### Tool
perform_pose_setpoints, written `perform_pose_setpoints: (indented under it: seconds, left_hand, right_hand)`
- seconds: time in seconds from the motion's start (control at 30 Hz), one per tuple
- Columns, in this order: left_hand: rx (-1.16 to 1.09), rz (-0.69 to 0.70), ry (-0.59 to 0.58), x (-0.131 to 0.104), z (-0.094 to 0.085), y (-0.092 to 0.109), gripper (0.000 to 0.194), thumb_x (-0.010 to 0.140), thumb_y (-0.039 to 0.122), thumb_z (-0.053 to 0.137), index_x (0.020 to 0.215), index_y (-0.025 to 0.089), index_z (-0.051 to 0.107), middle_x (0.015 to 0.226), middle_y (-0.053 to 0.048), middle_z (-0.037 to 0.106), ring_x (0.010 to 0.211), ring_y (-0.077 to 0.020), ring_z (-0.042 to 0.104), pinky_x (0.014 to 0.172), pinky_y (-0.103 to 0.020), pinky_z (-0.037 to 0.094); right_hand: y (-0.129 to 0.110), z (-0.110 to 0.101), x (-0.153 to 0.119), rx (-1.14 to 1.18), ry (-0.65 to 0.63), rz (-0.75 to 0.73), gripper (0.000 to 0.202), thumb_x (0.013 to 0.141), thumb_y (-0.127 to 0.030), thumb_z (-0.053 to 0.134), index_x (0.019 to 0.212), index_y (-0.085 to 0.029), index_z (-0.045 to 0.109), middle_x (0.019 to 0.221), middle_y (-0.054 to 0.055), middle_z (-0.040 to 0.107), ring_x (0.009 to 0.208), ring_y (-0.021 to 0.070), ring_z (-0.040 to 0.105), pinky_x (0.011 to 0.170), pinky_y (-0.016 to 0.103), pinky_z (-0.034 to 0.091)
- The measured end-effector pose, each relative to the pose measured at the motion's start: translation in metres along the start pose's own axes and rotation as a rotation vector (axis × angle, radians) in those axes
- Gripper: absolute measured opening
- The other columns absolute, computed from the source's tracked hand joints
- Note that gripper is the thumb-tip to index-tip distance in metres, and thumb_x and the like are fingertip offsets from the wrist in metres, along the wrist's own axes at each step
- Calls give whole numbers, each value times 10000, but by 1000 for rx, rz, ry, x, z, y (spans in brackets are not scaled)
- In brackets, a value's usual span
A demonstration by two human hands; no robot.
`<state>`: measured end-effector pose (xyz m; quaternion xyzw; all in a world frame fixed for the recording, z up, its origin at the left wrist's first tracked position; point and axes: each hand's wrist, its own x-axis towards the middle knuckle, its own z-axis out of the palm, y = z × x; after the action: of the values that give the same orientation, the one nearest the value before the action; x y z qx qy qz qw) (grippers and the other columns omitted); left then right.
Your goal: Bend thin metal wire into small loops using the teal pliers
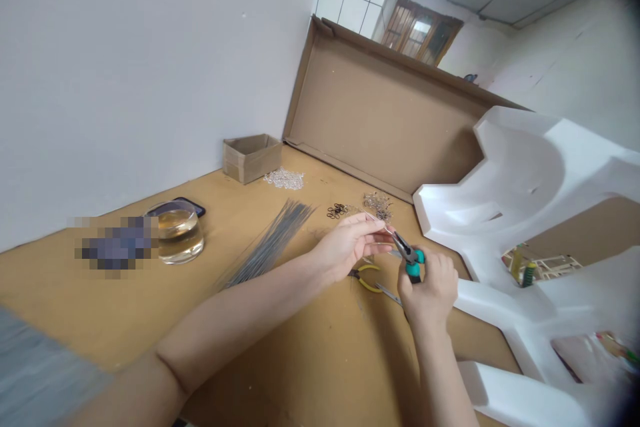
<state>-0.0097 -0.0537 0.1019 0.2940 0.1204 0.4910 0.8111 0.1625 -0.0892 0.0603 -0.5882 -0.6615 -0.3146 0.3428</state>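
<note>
My left hand [350,241] pinches a thin pale wire [376,220] between thumb and forefinger, its other fingers loosely curled. My right hand [431,285] is closed around needle-nose pliers [410,255] with teal and black handles. The plier jaws meet the wire's end beside my left fingertips; whether they clamp it is too small to see. Beneath the hands lie yellow-handled pliers [370,278] and a slim metal tool [389,293], partly covered by my right hand. To the left of my left hand, a bundle of straight grey wires [275,240] rests on the table.
Farther back are black wire loops [337,211], small metal pieces [378,204], a clear pile of bits [285,178] and a small cardboard box [253,159]. A glass of amber liquid [181,237] stands left. White foam packing [530,160] borders the right; a cardboard tray [390,107] leans behind.
</note>
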Motion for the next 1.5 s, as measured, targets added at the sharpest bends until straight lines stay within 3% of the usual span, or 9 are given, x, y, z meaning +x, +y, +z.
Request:
perform_pose_setpoints:
  seconds: [0.47,0.6,0.67,0.83,0.97,1.2,1.5]
  left_hand:
    - [16,17,35,-2,0,-2,87,786,101,513,700,100,506,751,-47,602,689,-113,607,706,-271,485]
    - [-1,68,28,-1,0,-7,79,782,127,534,710,104,513,783,-52,614,737,-120,609,735,-274,479]
    - [-23,100,37,-1,0,-9,66,772,143,557,732,111,515,822,-56,626,785,-124,608,760,-272,472]
    - [-31,155,23,-1,1,-14,103,746,187,596,779,125,521,900,-65,634,848,-138,603,766,-275,465]
    - [29,193,35,-2,1,-15,131,729,213,615,768,128,523,884,-64,632,844,-149,601,711,-263,468]
    - [-19,51,34,-4,2,-9,101,722,184,617,755,109,558,812,-50,615,737,-107,588,635,-220,459]
    - [-51,-42,-26,-1,-5,-9,54,729,156,604,731,113,571,743,-37,617,694,-100,592,595,-205,455]
  right_hand:
    - [-1,3,-2,23,14,-6,131,713,-187,487,838,-187,527,690,41,519,684,214,481,636,323,332]
    - [-1,5,-5,42,-8,65,105,707,-197,491,802,-189,535,695,41,535,685,209,493,647,314,355]
    - [-3,4,-5,97,-73,141,93,714,-228,503,791,-192,541,696,40,550,669,205,502,630,305,367]
    - [-12,-2,0,434,-378,339,157,780,-348,493,810,-204,546,658,0,566,573,156,497,566,265,386]
    - [-18,-7,4,548,-421,389,191,787,-384,502,797,-198,540,664,-5,567,598,158,514,589,267,401]
    - [-10,-4,3,509,-344,262,182,773,-284,502,932,-205,540,854,42,593,763,199,555,712,312,423]
    - [4,-3,3,261,-167,19,259,686,-168,495,941,-204,518,847,49,576,817,223,519,725,333,387]
